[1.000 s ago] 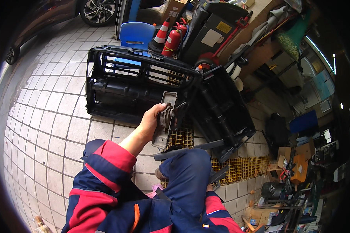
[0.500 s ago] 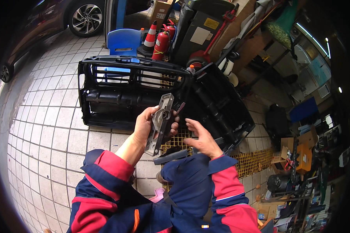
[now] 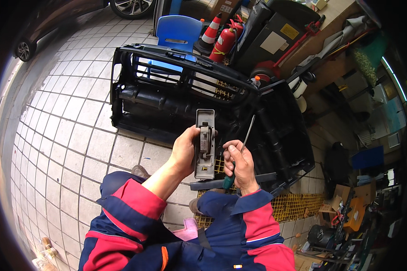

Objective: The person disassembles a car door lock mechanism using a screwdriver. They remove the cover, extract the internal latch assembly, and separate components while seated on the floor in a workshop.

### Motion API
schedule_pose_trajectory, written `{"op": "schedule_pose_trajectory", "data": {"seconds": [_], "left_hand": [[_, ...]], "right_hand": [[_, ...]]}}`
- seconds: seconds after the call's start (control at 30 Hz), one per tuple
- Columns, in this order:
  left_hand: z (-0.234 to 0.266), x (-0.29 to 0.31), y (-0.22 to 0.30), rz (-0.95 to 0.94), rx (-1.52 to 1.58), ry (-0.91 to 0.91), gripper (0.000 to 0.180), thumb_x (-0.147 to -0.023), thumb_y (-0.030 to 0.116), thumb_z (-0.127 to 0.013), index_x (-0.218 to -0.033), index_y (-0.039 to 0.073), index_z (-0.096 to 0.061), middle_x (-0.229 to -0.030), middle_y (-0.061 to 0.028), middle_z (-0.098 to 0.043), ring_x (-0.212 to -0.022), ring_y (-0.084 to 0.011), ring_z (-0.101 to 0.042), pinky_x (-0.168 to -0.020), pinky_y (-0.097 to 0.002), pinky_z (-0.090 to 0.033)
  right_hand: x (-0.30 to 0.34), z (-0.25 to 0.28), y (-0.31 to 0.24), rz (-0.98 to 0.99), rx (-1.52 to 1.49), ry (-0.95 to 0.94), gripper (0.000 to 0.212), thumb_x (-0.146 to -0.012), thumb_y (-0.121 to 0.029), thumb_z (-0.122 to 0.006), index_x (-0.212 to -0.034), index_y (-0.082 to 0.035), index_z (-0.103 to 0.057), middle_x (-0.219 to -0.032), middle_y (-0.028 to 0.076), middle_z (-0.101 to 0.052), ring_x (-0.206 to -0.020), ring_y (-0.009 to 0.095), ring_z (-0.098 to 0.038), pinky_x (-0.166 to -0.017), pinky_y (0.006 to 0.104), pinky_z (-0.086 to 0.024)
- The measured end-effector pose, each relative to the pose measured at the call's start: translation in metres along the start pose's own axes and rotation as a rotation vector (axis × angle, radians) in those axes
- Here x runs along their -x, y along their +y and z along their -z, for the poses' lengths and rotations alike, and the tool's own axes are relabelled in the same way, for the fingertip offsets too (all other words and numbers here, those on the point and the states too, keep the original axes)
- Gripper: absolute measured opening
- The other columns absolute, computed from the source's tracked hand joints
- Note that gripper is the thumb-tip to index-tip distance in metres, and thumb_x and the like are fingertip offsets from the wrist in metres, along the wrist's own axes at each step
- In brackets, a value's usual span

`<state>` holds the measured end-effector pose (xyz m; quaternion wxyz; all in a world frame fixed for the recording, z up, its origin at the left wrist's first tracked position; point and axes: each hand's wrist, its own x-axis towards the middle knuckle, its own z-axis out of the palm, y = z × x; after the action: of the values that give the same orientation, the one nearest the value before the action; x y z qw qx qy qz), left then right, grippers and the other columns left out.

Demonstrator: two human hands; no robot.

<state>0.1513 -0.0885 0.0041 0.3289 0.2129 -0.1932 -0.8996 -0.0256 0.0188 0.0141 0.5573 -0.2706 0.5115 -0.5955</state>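
My left hand (image 3: pixel 184 151) is closed round a long grey housing (image 3: pixel 205 159), held upright over my lap. Its open side faces me, showing a small block-shaped insert and clips inside. To its right, my right hand (image 3: pixel 240 163) grips a screwdriver (image 3: pixel 229 180) with a dark green handle. The thin metal shaft points up and slightly right, apart from the housing. Just beyond both hands lies a large black plastic frame (image 3: pixel 151 100) with slatted openings, resting on the floor. A dark flat strip (image 3: pixel 205 184) lies below the housing.
A blue chair (image 3: pixel 179 31), a striped traffic cone (image 3: pixel 210 32) and red fire extinguishers (image 3: pixel 223 43) stand behind the frame. Yellow floor grating (image 3: pixel 294 205) runs to the right, towards cardboard boxes and clutter. A car's wheel (image 3: pixel 26 50) shows at far left. A pink cloth (image 3: pixel 188 230) lies near my legs.
The housing has been turned, so its hollow side now shows. My right hand, fingers apart before, has closed round the screwdriver. The view has shifted, moving the surroundings rightward in the picture.
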Motion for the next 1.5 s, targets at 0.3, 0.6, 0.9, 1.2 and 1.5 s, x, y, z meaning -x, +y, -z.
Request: {"op": "schedule_pose_trajectory", "data": {"seconds": [0.3,0.6,0.9,1.2,1.5], "left_hand": [[-0.008,-0.013,-0.037,-0.080,-0.185,0.045,0.047,-0.099,0.008,-0.070,-0.142,-0.003,-0.053,-0.121,-0.0086,-0.070,-0.109,-0.0151,-0.067,-0.095,-0.0303,-0.053],[-0.025,-0.001,-0.024,0.021,-0.454,0.048,0.052,-0.094,0.015,-0.078,-0.140,0.000,-0.058,-0.112,-0.0008,-0.069,-0.092,-0.0056,-0.059,-0.070,-0.0222,-0.046],[-0.022,0.000,-0.026,0.012,-0.462,-0.031,0.039,-0.097,0.005,-0.068,-0.134,0.000,-0.060,-0.111,-0.0016,-0.070,-0.092,-0.0058,-0.061,-0.073,-0.0222,-0.048],[-0.009,-0.004,-0.033,0.081,-0.371,-0.091,0.041,-0.100,0.007,-0.064,-0.140,0.003,-0.058,-0.124,-0.0035,-0.069,-0.108,-0.0102,-0.064,-0.085,-0.0265,-0.055],[-0.012,-0.005,-0.038,0.143,-0.235,0.009,0.040,-0.106,0.016,-0.068,-0.140,-0.001,-0.054,-0.127,-0.0078,-0.066,-0.114,-0.0159,-0.066,-0.098,-0.0358,-0.058]], "right_hand": [[0.010,0.000,0.007,-0.012,0.199,0.066,0.028,-0.106,-0.006,-0.065,-0.130,0.000,-0.055,-0.109,0.007,-0.074,-0.091,0.007,-0.067,-0.081,0.0221,-0.053],[0.013,0.005,0.007,0.188,0.254,0.090,0.029,-0.104,-0.005,-0.067,-0.130,0.002,-0.056,-0.109,0.008,-0.074,-0.096,0.010,-0.069,-0.084,0.0234,-0.055],[0.018,0.010,0.004,0.204,0.277,0.106,0.027,-0.102,-0.007,-0.068,-0.127,0.000,-0.058,-0.096,0.002,-0.069,-0.078,0.003,-0.057,-0.067,0.0195,-0.044],[0.017,0.013,0.002,0.123,0.244,0.120,0.028,-0.101,-0.011,-0.072,-0.124,0.001,-0.060,-0.100,0.004,-0.071,-0.086,0.006,-0.063,-0.075,0.0218,-0.050],[0.020,0.015,-0.013,-0.049,0.143,0.106,0.031,-0.105,-0.022,-0.067,-0.125,0.001,-0.060,-0.099,0.004,-0.071,-0.083,0.007,-0.064,-0.075,0.0227,-0.052]]}}
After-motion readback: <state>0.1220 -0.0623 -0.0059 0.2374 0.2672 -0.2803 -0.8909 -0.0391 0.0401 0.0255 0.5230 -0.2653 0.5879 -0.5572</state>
